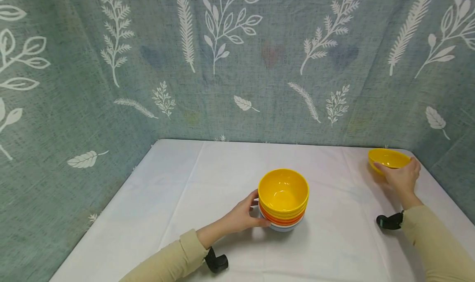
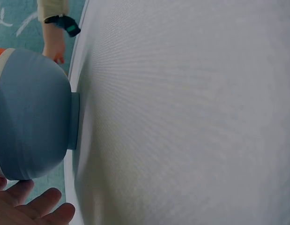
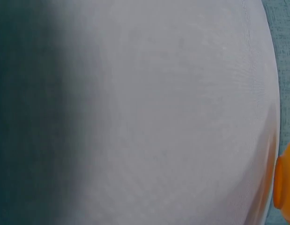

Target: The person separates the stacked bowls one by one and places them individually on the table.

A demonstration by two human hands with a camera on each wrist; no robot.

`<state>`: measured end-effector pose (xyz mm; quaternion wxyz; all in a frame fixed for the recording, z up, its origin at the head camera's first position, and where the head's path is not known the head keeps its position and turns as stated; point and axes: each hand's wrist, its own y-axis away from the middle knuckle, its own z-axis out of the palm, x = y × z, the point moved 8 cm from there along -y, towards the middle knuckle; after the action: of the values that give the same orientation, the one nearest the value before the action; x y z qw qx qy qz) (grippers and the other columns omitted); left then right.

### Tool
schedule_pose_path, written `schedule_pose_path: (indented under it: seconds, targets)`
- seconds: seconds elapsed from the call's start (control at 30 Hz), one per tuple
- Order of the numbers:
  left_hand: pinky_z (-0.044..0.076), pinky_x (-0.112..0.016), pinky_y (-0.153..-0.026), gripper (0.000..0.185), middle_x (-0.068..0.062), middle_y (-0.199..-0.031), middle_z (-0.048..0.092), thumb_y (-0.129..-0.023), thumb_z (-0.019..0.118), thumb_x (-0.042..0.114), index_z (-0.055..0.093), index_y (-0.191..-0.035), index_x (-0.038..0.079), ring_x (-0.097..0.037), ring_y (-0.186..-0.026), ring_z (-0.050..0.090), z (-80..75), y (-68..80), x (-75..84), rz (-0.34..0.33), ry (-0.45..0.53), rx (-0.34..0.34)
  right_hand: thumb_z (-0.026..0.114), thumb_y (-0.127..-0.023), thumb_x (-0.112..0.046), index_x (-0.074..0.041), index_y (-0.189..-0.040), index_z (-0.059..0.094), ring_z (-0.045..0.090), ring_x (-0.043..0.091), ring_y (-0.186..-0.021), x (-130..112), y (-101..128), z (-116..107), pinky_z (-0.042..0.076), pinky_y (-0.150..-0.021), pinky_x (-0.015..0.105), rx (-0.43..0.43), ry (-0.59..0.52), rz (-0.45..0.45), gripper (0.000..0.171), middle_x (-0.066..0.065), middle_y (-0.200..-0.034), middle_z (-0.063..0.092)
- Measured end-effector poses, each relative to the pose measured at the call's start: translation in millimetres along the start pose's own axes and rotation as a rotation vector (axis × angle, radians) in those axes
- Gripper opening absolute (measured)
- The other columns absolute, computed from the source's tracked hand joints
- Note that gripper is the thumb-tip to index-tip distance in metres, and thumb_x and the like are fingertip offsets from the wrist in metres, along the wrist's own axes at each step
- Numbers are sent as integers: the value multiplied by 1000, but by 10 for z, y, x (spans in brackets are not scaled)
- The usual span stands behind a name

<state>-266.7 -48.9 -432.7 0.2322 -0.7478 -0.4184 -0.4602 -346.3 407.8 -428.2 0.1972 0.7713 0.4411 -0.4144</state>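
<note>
A stack of nested bowls (image 1: 283, 199) stands on the table, with yellow on top, orange below and a pale blue bowl (image 2: 34, 112) with a whitish rim at the bottom. My left hand (image 1: 243, 216) cups the stack's left side, thumb along the lower front and fingers round the back left. In the left wrist view its fingertips meet the blue bowl's side. At the far right corner, my right hand (image 1: 402, 175) grips a single yellow bowl (image 1: 387, 158) by its near right rim, thumb at the inside edge. The right wrist view catches only that bowl's foot and lower side.
A white cloth covers the table (image 1: 178, 183). Green curtain fabric (image 1: 237, 88) with white leaf prints hangs behind it and along both sides. Each wrist carries a black camera mount, one at the left cuff (image 1: 216, 261) and one at the right (image 1: 389, 221).
</note>
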Motion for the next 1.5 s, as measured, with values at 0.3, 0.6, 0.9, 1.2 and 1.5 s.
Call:
schedule_pose_path:
  seconds: [0.3,0.6,0.9,1.2,1.5]
  targets:
    - [37,-45,-100,93,-10,-142,35,-74,75,34,19,-145,10,-30,-123,42,-8,-6,23,1,-12,-2,58,-82,-46,2,-141,-17,1,51,-131,54,-4,32,8,-109,56,-106,35,29,106,28,-145,-11]
    - [36,-46,-100,92,-9,-141,36,-75,75,32,20,-145,11,-30,-123,43,-7,-7,22,5,-7,-4,54,-85,-45,3,-139,-23,2,53,-129,112,23,31,8,-108,58,-210,43,72,105,31,-143,-15]
    - [36,-46,-100,91,-9,-141,36,-75,75,31,19,-145,11,-30,-123,42,-6,-10,25,7,-2,-8,55,-85,-44,4,-139,-23,4,53,-128,136,11,37,10,-106,59,-228,54,50,106,32,-143,-15]
    - [36,-47,-100,91,-11,-142,35,-76,74,31,19,-145,11,-32,-124,41,1,-13,18,13,-15,-16,56,-86,-41,3,-139,-23,5,53,-127,155,7,37,10,-106,59,-245,44,51,104,33,-143,-15]
    - [36,-47,-101,91,-11,-141,35,-75,75,29,19,-145,10,-32,-124,42,-4,-8,24,16,-3,-13,56,-85,-40,3,-138,-25,4,54,-127,158,1,51,8,-106,59,-261,36,32,106,33,-142,-17]
